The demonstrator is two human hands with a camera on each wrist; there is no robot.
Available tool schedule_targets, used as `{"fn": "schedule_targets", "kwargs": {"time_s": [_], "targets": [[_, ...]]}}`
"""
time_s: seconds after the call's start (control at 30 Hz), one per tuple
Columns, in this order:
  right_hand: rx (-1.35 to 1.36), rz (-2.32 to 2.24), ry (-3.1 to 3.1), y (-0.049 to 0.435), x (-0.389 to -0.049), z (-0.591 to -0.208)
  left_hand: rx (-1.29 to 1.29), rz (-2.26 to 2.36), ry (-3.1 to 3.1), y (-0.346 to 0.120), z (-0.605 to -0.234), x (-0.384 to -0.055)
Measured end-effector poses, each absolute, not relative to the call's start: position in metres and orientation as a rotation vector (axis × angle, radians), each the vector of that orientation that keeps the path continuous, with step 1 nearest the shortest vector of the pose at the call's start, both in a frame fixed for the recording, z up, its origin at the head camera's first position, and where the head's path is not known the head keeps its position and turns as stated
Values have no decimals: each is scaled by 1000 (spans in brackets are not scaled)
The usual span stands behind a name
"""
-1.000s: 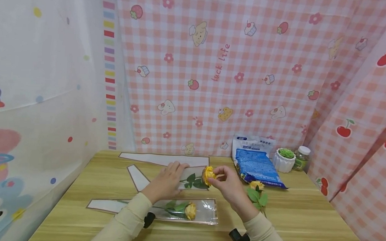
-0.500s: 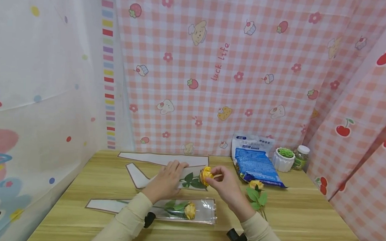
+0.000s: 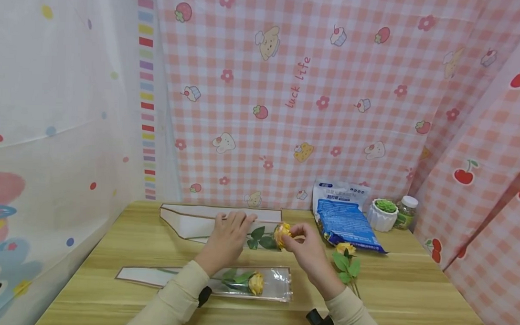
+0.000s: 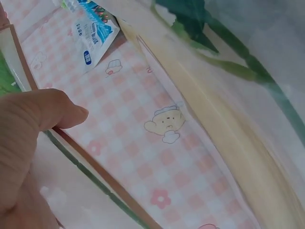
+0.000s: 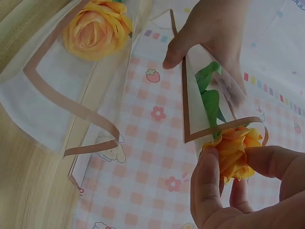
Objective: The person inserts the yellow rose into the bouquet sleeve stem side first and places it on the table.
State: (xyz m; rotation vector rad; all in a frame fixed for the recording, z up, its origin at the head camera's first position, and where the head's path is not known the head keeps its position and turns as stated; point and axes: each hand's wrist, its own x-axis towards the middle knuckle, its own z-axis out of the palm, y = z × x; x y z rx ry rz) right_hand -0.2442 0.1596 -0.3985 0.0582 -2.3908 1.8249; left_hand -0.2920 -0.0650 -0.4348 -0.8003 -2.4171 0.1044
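Observation:
My right hand (image 3: 306,252) pinches the head of a yellow artificial rose (image 5: 233,152) between thumb and fingers. The bloom sits at the wide mouth of a brown-edged clear flower sleeve (image 5: 185,102), with its green leaves and stem inside. My left hand (image 3: 226,240) grips this sleeve partway along, its thumb over the brown edge in the left wrist view; its other fingers are mostly hidden there. Nearer the table's front lies a second flower sleeve (image 3: 277,285) with a yellow rose (image 3: 256,284) inside it.
Behind my left hand lies another brown-edged sleeve (image 3: 241,213). A loose yellow rose (image 3: 345,266) is on the right, in front of a blue and white bag (image 3: 348,220). A white-potted succulent (image 3: 383,217) and a lidded jar (image 3: 406,213) stand at the back right.
The held sleeve's narrow end has swung away from me, toward the back sleeve. The rose head has dipped toward the mouth and shifted slightly right with my right hand.

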Motion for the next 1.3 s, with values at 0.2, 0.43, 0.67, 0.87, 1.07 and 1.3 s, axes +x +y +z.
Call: {"fn": "schedule_targets", "kwargs": {"time_s": [0.2, 0.43, 0.67, 0.87, 1.07, 1.3], "targets": [[43, 1896, -2341, 159, -244, -398, -772, 114, -2368, -66, -435, -291], [48, 1931, -2309, 158, -247, -402, -763, 133, -2320, -67, -435, -291], [66, 1794, -2409, 157, -248, -406, -752, 169, -2357, -68, -434, -289], [155, 1788, -2440, 155, -247, -410, -782, 164, -2369, -69, -435, -289], [190, 1798, -2438, 153, -244, -409, -802, 129, -2403, -69, -438, -290], [205, 1758, -2444, 153, -244, -409, -804, 136, -2391, -69, -439, -290]]}}
